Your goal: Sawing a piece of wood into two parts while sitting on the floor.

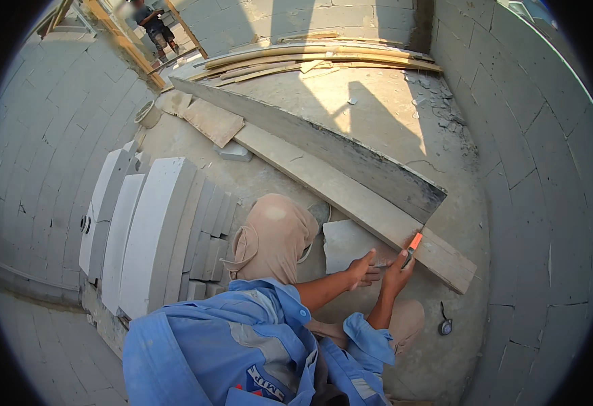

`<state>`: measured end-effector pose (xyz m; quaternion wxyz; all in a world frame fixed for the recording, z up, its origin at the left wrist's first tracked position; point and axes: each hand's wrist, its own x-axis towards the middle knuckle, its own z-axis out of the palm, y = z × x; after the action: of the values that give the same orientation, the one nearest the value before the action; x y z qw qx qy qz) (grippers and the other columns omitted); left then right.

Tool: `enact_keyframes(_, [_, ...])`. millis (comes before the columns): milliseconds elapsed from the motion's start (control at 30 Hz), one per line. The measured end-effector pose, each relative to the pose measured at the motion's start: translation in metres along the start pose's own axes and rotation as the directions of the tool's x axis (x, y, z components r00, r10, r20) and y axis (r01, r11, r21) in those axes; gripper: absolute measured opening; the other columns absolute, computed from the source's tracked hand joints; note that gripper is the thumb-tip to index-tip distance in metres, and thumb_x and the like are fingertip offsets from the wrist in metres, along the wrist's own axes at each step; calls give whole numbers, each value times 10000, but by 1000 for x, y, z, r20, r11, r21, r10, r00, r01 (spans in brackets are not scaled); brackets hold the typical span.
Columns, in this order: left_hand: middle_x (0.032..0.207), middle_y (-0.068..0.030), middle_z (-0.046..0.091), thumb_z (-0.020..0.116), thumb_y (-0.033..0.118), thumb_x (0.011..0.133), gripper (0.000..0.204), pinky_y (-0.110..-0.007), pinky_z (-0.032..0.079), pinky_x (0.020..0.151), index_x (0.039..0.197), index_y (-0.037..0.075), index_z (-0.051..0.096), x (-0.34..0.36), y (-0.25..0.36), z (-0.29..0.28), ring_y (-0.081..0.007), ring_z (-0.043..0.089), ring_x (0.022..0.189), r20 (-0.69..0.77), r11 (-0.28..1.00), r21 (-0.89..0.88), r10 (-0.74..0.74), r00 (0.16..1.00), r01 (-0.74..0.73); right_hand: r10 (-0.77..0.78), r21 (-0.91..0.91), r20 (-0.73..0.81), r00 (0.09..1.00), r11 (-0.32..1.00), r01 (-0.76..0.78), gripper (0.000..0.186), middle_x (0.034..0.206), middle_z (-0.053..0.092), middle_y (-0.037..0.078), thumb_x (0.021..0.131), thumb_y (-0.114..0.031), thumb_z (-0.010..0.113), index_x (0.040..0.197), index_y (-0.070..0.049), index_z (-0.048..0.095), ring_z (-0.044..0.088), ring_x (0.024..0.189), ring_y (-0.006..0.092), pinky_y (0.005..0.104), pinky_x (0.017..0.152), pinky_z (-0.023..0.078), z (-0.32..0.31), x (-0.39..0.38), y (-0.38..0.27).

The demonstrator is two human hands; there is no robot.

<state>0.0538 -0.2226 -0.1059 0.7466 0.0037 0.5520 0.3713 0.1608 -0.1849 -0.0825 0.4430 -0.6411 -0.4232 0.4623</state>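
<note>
In my right hand [395,276] is a short orange-and-dark tool that looks like a utility knife [413,247], with my fingers wrapped round it. Its orange end points up over the long flat plank [371,216], close to the lower corner of a grey board [337,150] standing on edge along that plank. My left hand [362,271] is open beside the right one, fingers apart, with nothing in it. Under and beyond the left hand lies a pale flat slab [352,245]. A small round tape measure [445,327] rests on the floor, right of my knee.
Pale blocks [158,230] stand stacked at left. A bucket [149,115] and a brownish sheet [214,122] are farther back. Long wooden strips [323,54] lie by the far wall, near rubble [445,111]. A block wall [533,203] rises at right. Another person [156,30] stands beyond the opening.
</note>
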Motion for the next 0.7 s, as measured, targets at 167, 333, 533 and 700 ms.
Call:
enact_keyframes(167, [1570, -218, 278, 579, 767, 817, 1169, -450, 348, 1135, 1558, -2, 106, 66, 27, 3, -317, 408, 1385, -71, 981, -179, 63, 996, -75, 9, -44, -8, 1000, 999, -9, 500, 963, 646, 142, 1032, -458, 450, 1196, 2, 556, 617, 881, 241, 373, 802, 476, 15, 5, 7])
enact_keyframes(333, [1525, -152, 357, 715, 660, 790, 1053, -470, 296, 1167, 1520, 44, 271, 110, 58, 23, -314, 351, 1405, -193, 882, -423, 134, 972, -206, 185, -65, -21, 983, 980, -186, 510, 942, 657, 166, 1040, -466, 422, 1226, -13, 564, 630, 845, 306, 414, 793, 483, 6, -1, -28])
enact_keyframes(533, [1456, -109, 455, 707, 603, 832, 857, -457, 276, 1179, 1459, 98, 414, 128, 69, 33, -285, 422, 1344, -154, 825, -521, 162, 975, -219, 103, -232, -87, 991, 965, -121, 513, 851, 628, 185, 1051, -470, 388, 1186, -5, 555, 623, 779, 324, 429, 748, 483, -6, -6, -26])
enact_keyframes(700, [1458, -93, 468, 724, 559, 840, 838, -453, 291, 1173, 1466, 102, 407, 119, 73, 30, -279, 442, 1337, -228, 781, -556, 183, 956, -283, 148, -215, -45, 988, 964, -154, 465, 706, 585, 134, 1055, -417, 423, 1209, 4, 545, 588, 628, 247, 377, 614, 459, -32, -104, -49])
